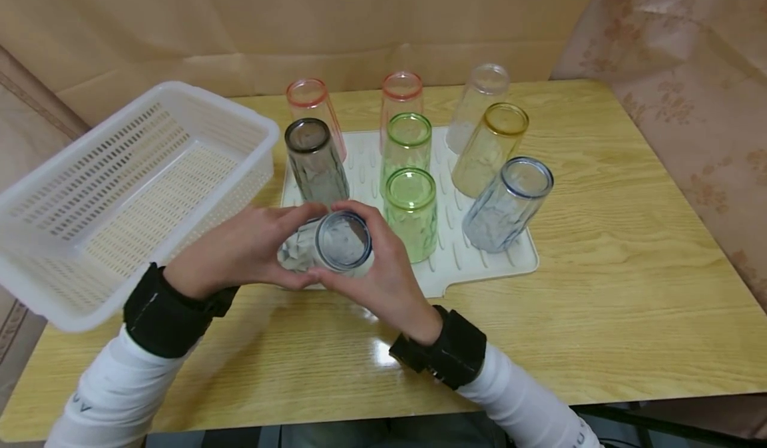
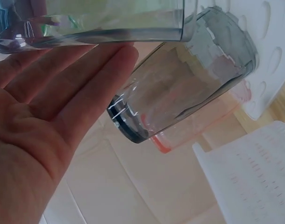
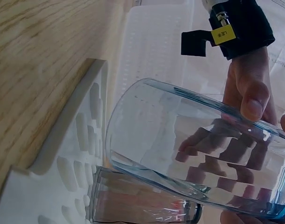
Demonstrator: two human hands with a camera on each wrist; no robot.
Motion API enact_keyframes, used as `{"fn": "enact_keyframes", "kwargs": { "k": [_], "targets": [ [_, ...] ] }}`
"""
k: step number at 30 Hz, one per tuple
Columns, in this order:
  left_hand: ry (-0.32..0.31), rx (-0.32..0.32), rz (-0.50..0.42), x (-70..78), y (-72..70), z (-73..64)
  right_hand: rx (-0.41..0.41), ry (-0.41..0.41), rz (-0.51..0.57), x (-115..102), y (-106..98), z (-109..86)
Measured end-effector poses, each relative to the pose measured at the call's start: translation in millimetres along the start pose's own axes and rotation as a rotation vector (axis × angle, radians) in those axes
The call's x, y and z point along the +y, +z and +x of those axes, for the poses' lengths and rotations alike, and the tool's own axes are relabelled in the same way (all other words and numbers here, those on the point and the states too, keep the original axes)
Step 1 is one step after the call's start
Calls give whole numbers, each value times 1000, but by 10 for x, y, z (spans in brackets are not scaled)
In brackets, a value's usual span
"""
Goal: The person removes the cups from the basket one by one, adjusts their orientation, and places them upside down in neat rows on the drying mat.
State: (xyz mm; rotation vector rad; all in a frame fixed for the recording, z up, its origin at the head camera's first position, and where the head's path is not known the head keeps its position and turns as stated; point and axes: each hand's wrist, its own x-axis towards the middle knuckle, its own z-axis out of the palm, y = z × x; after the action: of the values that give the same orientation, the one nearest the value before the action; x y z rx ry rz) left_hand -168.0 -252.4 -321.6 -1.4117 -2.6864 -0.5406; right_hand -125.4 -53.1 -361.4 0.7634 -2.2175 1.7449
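Both hands hold an upside-down, blue-tinted drinking glass [image 1: 343,240] over the front left of a white ridged drying mat [image 1: 497,265]. My left hand [image 1: 240,251] is at its left side, with thumb and fingers about the wall. From the right, my right hand [image 1: 389,275] curls round it near the base; the thumbs meet on the near side. In the right wrist view the held glass [image 3: 152,126] is tilted, its rim close over the mat. Just behind it, a dark grey glass [image 1: 317,168] stands upside down; in the left wrist view that grey glass [image 2: 180,88] is beside the left fingertips.
Upside down on the mat stand two green glasses [image 1: 411,225], two red-rimmed glasses [image 1: 403,95], a clear one [image 1: 479,105], a yellow one [image 1: 491,148] and a blue one [image 1: 506,208]. A white slotted plastic basket [image 1: 263,128] is at the left on the wooden table [image 1: 629,268].
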Motion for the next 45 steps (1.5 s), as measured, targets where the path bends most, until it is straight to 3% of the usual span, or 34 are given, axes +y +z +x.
{"fn": "enact_keyframes", "kwargs": {
  "k": [9,14,22,30,45],
  "targets": [
    [-54,-3,-75,-44,6,-97,-55,-53,-102,-50,31,113],
    [-68,27,-101,-93,19,-169,-81,-73,-162,-99,73,188],
    [-107,126,-4,-179,-15,-394,-137,-86,-227,-111,176,315],
    [-97,204,46,-210,-96,-624,-146,-78,-309,-51,251,411],
    [-103,244,73,-167,-90,-661,-121,21,-397,36,190,547]
  ]
}}
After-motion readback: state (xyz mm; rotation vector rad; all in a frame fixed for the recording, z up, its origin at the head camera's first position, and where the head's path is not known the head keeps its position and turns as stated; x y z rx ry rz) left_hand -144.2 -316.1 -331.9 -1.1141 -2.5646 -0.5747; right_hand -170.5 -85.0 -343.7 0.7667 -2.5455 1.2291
